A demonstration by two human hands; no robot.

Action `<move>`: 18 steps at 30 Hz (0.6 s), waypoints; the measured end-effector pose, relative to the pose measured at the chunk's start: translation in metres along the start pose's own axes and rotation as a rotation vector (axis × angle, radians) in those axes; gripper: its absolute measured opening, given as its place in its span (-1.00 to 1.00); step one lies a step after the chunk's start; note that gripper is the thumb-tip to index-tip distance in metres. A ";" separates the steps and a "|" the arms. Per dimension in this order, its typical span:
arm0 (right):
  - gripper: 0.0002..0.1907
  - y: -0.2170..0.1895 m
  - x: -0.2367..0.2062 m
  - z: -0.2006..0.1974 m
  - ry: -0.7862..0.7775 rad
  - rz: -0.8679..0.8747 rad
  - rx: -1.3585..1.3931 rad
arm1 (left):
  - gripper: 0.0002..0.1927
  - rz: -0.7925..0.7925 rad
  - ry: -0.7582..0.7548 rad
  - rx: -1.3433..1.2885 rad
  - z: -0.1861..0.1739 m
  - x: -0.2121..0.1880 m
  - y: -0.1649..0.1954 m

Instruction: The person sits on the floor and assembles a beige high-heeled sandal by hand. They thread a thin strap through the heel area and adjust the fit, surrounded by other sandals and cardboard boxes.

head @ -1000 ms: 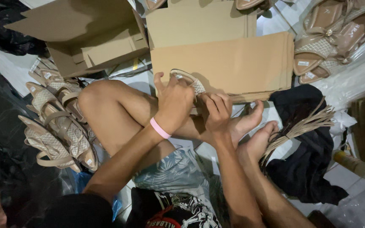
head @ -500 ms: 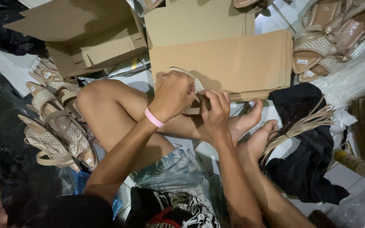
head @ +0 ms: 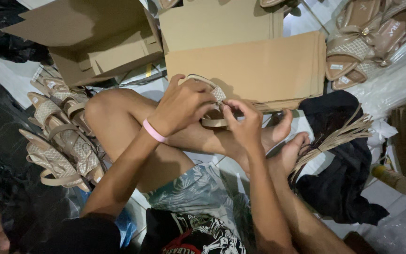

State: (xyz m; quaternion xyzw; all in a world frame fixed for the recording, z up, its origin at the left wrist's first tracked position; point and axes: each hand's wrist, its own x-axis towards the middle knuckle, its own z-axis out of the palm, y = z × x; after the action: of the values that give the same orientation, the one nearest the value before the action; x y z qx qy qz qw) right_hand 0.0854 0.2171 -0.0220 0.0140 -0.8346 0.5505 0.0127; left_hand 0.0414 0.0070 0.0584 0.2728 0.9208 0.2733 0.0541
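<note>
Head view, centre frame: my left hand (head: 184, 106) clamps the beige woven-strap sandal (head: 214, 104) steady while right-hand fingers (head: 233, 109) pinch its strap.

1. Sandal (head: 212, 106): beige, with a pale lattice-patterned strap.
2. Wristband (head: 154, 131): pink.
3. Flat cardboard sheets (head: 250, 63): plain tan.
4. Shorts (head: 198, 193): grey-green leaf print (muted).
5. Cloth (head: 339, 188): black.
6. Strap bundle (head: 334, 138): beige.

1. Two hands: left hand (head: 182, 106), right hand (head: 245, 127), both on one sandal (head: 212, 101).
2. Four or so finished sandals (head: 59, 141) left of that sandal; exact count unclear.
3. Three sandals (head: 367, 42) to its upper right.
4. One strap bundle (head: 339, 136) to its right.
5. One open box (head: 85, 42) to its upper left.
</note>
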 end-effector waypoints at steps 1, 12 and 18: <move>-0.84 0.001 0.000 -0.002 -0.022 0.023 0.031 | -0.85 -0.017 -0.001 -0.010 0.000 0.002 0.000; -0.81 -0.008 -0.006 -0.007 0.014 -0.077 -0.086 | -0.89 0.101 0.139 0.412 0.003 -0.002 0.010; -0.84 -0.004 -0.003 -0.006 0.042 -0.057 -0.076 | -0.86 -0.002 0.164 -0.002 -0.004 -0.001 0.008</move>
State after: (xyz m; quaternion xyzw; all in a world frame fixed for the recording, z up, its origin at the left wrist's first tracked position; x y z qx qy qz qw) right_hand 0.0886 0.2214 -0.0156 0.0258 -0.8537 0.5180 0.0466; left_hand 0.0450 0.0106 0.0662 0.2485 0.9221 0.2959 -0.0211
